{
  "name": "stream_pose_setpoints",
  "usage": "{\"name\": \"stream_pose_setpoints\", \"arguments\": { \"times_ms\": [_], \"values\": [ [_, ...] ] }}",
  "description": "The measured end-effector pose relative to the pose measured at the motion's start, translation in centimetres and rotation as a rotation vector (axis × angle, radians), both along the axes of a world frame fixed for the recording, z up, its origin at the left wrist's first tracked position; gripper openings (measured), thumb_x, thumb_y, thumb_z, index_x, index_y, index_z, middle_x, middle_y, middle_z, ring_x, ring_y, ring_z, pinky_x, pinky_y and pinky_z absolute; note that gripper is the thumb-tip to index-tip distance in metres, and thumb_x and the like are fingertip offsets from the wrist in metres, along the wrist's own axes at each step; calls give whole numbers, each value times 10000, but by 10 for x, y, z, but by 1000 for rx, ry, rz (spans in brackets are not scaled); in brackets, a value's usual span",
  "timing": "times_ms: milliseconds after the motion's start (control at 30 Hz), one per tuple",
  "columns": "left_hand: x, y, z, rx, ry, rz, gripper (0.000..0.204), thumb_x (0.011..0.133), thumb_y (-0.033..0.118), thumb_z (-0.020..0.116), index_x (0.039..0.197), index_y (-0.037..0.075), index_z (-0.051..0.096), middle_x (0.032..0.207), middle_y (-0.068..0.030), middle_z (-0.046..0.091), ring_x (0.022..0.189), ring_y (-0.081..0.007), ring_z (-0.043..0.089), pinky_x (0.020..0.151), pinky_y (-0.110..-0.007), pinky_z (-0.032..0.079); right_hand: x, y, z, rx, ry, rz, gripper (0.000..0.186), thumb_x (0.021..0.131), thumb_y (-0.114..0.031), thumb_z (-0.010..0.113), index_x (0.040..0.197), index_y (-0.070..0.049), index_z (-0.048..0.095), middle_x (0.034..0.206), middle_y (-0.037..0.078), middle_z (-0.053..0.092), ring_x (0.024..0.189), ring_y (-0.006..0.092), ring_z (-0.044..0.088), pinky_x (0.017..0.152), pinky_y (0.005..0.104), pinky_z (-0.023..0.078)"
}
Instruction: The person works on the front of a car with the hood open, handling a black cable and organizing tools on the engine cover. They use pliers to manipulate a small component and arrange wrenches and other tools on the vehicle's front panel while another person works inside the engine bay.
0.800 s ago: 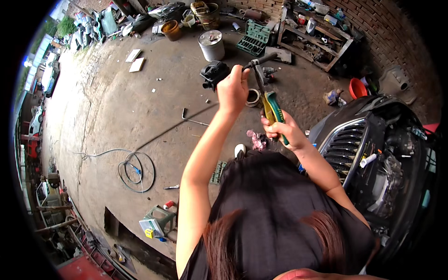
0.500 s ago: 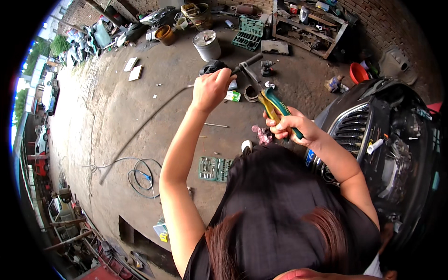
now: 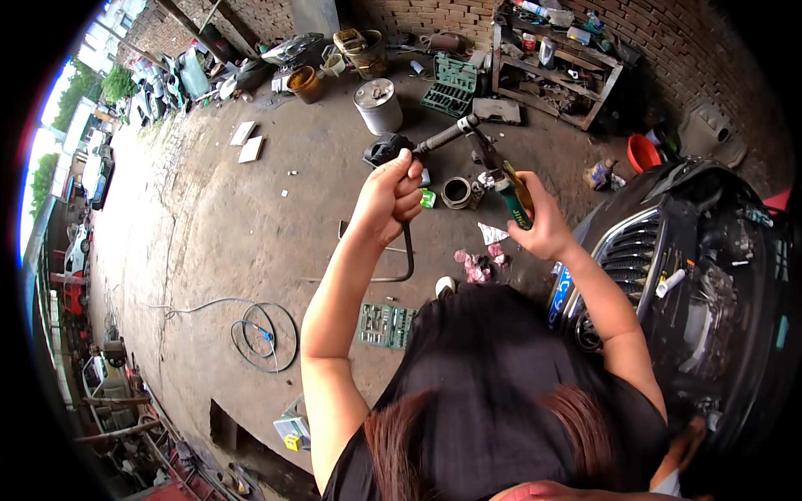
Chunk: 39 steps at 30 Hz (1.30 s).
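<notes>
My left hand [image 3: 388, 200] is closed around a dark hose assembly with a bent thin pipe [image 3: 409, 255] hanging below the fist. A black lump-shaped fitting [image 3: 387, 149] sits just above my knuckles. From there a thick hose end [image 3: 443, 136] points up and right, with a pale band near its tip. My right hand [image 3: 543, 221] grips pliers [image 3: 515, 200] with green and yellow handles. Their dark jaws reach to the hose tip; whether they bite on the band is too small to tell.
A dark car front [image 3: 635, 225] stands close on the right. On the floor lie a green socket set [image 3: 387, 326], a coiled blue-grey hose [image 3: 266, 336], a round metal ring [image 3: 456, 193] and pink rags [image 3: 474, 265]. Farther off are a metal drum [image 3: 378, 108] and a wooden shelf [image 3: 551, 79].
The hose assembly has turned: its long pipe, which stretched far to the lower left, now shows bent below my left fist. The pliers have tilted more upright, and their handles appear closer together.
</notes>
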State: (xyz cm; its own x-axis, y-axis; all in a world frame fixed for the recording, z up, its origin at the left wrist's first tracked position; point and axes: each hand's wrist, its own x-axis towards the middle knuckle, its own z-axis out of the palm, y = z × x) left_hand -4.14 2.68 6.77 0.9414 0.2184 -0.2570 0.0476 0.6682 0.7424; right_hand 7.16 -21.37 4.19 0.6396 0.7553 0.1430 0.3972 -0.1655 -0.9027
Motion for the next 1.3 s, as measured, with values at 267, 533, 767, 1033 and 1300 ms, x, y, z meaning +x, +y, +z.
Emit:
{"name": "stream_pose_setpoints", "arguments": {
  "times_ms": [267,533,767,1033,1300],
  "values": [
    [27,13,-26,1824,-270,584,172,891,176,601,800,68,504,643,-108,568,568,-315,554,475,-369,413,-15,9,-12,337,1010,225,414,700,-32,563,1103,-6,474,842,4,463,635,61,410,566,211,363],
    [-54,163,-67,2214,113,806,76,914,78,542,844,63,517,713,-159,569,595,-355,566,500,-362,461,81,-63,-32,799,1258,-146,311,759,-59,527,1059,18,494,823,14,471,605,60,385,581,212,368],
    [-57,161,-125,1728,60,569,208,976,138,472,818,7,505,637,-126,524,536,-198,453,528,-295,406,41,-95,-66,938,1275,-15,380,731,-53,504,1108,-4,498,848,6,449,647,82,363,599,212,343],
    [30,95,-174,1018,58,89,285,1001,248,454,792,63,511,614,59,393,476,-3,321,423,-183,228,-18,-102,-99,731,1142,-355,452,691,-30,528,1137,-33,452,857,2,452,657,80,421,598,225,369],
    [186,-54,-137,79,191,-436,217,952,269,570,899,59,559,626,71,339,497,-31,276,436,-205,204,-61,-110,-106,697,1274,-389,442,676,-28,537,1109,-47,445,848,18,445,649,98,404,589,244,366]
  ]
}}
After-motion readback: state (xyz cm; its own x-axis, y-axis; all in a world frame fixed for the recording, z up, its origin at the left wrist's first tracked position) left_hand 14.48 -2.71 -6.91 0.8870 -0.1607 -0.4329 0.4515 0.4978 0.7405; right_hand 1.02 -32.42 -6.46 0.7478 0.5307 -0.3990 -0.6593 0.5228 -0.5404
